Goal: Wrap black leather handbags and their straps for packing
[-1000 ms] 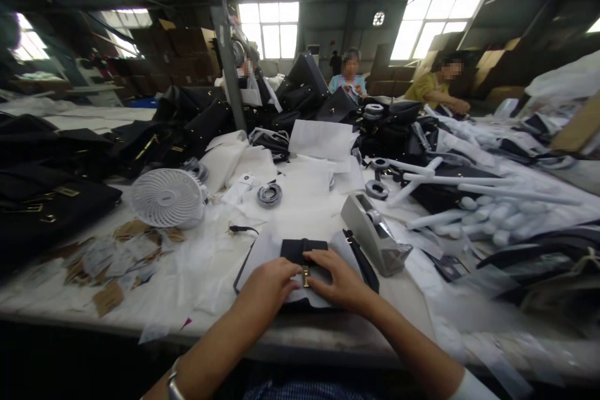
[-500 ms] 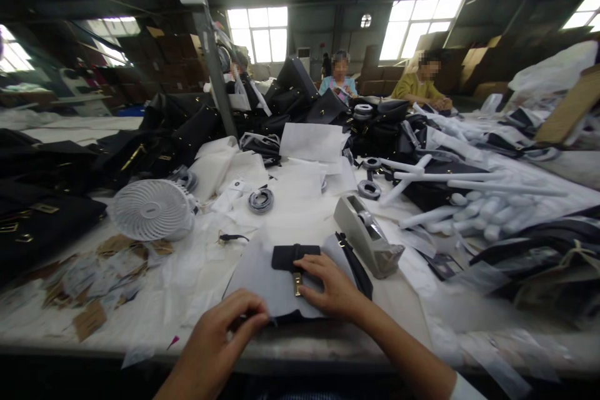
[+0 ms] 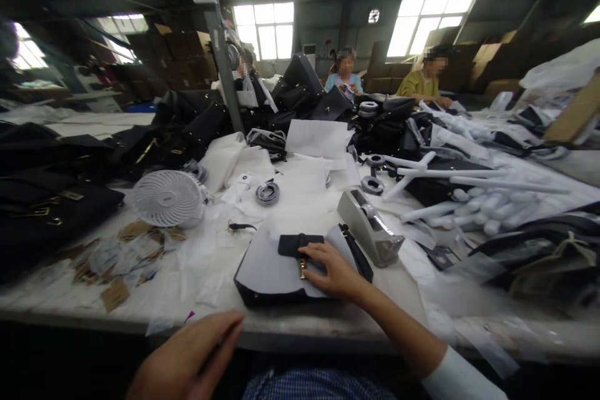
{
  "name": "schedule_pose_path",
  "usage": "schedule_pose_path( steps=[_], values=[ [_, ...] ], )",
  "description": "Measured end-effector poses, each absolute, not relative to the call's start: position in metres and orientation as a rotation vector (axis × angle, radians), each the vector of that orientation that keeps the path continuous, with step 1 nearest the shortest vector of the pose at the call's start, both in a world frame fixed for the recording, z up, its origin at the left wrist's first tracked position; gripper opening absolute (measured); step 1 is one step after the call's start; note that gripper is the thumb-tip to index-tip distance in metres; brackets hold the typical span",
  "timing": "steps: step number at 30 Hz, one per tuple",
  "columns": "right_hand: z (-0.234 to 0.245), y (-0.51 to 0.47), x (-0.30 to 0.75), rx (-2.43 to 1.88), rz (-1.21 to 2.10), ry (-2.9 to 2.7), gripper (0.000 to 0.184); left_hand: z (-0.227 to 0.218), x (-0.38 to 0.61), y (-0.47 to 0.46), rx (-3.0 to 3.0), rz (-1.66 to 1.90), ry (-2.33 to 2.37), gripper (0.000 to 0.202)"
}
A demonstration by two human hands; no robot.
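Currently catalogued, largest first. Worktable [image 3: 281, 326]: pale, carrying the handbag near its front edge. Black handbag [image 3: 248, 294], one: lying flat, just left of a grey tape dispenser [image 3: 370, 225]. A second ago both hands were upon it; now only the right remains, so whatever steadying the handbag gets comes from that hand alone. Whitish sheet [image 3: 267, 262], one: spread over most of the handbag's upper face, leaving a black border at the front and left. Left hand [image 3: 190, 350]: withdrawn from the handbag to the table's front edge, fingers together, thumb close beneath; whether it holds anything small cannot be told. Right hand [image 3: 332, 269]: partly open, fingertips resting on the tab, thumb by the clasp, nothing lifted. Black closure tab [image 3: 288, 245], one: oblong, smooth, lying crosswise above the sheet, its right end partly under the fingers. Brass-coloured clasp [image 3: 302, 270], one: shiny, narrow, below the tab. Stud [image 3: 255, 294], one: small, bright, on the front left border.
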State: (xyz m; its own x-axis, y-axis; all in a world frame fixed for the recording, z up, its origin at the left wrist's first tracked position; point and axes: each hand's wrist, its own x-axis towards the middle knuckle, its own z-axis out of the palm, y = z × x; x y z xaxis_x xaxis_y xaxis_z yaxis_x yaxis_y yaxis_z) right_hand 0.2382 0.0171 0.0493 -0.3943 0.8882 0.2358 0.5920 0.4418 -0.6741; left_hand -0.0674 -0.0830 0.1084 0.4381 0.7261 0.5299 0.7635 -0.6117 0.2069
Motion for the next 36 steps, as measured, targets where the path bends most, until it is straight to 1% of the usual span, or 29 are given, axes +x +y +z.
schedule_pose_path(
  steps=[3,5,7,10,13,16,17,19,20,21,24,28,31,32,33,35,36],
  values=[
    [0.051,0.017,0.238,-1.211,0.640,-2.141,0.047,0.124,-0.008,-0.042,-2.853,-0.652,-0.876,0.032],
    [0.052,0.016,0.239,-1.209,0.629,-2.147,0.046,0.111,0.015,-0.017,-2.917,-0.487,-0.796,0.046],
    [0.052,0.017,0.238,-1.217,0.627,-2.153,0.047,0.083,0.018,-0.002,-2.922,-0.428,-0.810,0.050],
    [0.057,0.019,0.238,-1.254,0.635,-2.194,0.049,0.035,0.003,0.000,-2.853,-0.531,-0.719,0.047],
    [0.073,0.019,0.242,-1.257,0.676,-2.310,0.049,0.006,-0.008,-0.010,-2.760,-0.632,-0.725,0.051],
    [0.097,0.011,0.253,-1.231,0.646,-2.426,0.046,0.002,-0.006,-0.016,-2.704,-0.656,-0.781,0.054],
    [0.104,0.006,0.257,-1.224,0.615,-2.462,0.048,0.003,-0.004,-0.016,-2.691,-0.668,-0.787,0.056],
    [0.111,-0.004,0.269,-1.213,0.553,-2.557,0.058,0.006,-0.002,-0.014,-2.673,-0.693,-0.794,0.059],
    [0.110,-0.008,0.275,-1.208,0.524,-2.617,0.061,0.007,-0.002,-0.012,-2.667,-0.707,-0.793,0.060],
    [0.106,-0.012,0.281,-1.205,0.490,-2.675,0.061,0.006,-0.002,-0.011,-2.664,-0.718,-0.793,0.060],
    [0.077,-0.021,0.297,-1.242,0.364,-2.780,0.053,0.002,-0.003,-0.008,-2.668,-0.722,-0.758,0.061],
    [0.042,-0.035,0.305,-1.341,0.287,-2.741,0.057,-0.003,-0.003,-0.007,-2.660,-0.655,-0.694,0.058],
    [0.051,-0.041,0.300,-1.383,0.381,-2.700,0.061,-0.003,-0.001,-0.006,-2.615,-0.623,-0.673,0.055],
    [0.061,-0.038,0.296,-1.394,0.435,-2.673,0.060,-0.003,0.000,-0.006,-2.595,-0.627,-0.659,0.054],
    [0.074,-0.033,0.291,-1.413,0.484,-2.626,0.053,-0.002,0.001,-0.005,-2.574,-0.630,-0.652,0.053],
    [0.102,-0.014,0.279,-1.470,0.513,-2.470,0.031,0.000,0.002,-0.003,-2.539,-0.643,-0.652,0.051],
    [0.114,-0.001,0.272,-1.489,0.484,-2.380,0.026,0.002,0.003,-0.003,-2.530,-0.646,-0.657,0.048]
  ],
)
